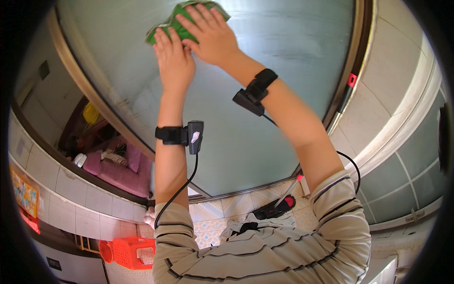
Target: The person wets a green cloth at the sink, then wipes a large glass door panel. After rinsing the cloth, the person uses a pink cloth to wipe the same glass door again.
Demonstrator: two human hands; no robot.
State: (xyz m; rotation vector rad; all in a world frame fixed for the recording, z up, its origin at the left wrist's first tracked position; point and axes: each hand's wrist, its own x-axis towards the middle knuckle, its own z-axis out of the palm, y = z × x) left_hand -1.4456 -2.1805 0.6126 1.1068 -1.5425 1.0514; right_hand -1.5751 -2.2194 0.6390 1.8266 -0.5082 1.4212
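Observation:
A green cloth [181, 30] lies flat against a large frosted glass door panel [230, 142] near the top of the view. My left hand [173, 58] presses on the cloth's lower left part, its fingers pointing up. Beside it my right hand [212, 39] is spread over the cloth's right part, fingers slightly apart. Parts of the cloth under both hands are hidden. Each wrist wears a black strap with a small device and a cable.
A metal door frame [345, 71] edges the glass. Down on the tiled floor stands a black-and-pink mop head [275, 207]. A red plastic stool [129, 250] is at lower left. Through the left opening a purple sofa [117, 174] shows. A tiled wall [376, 81] rises at right.

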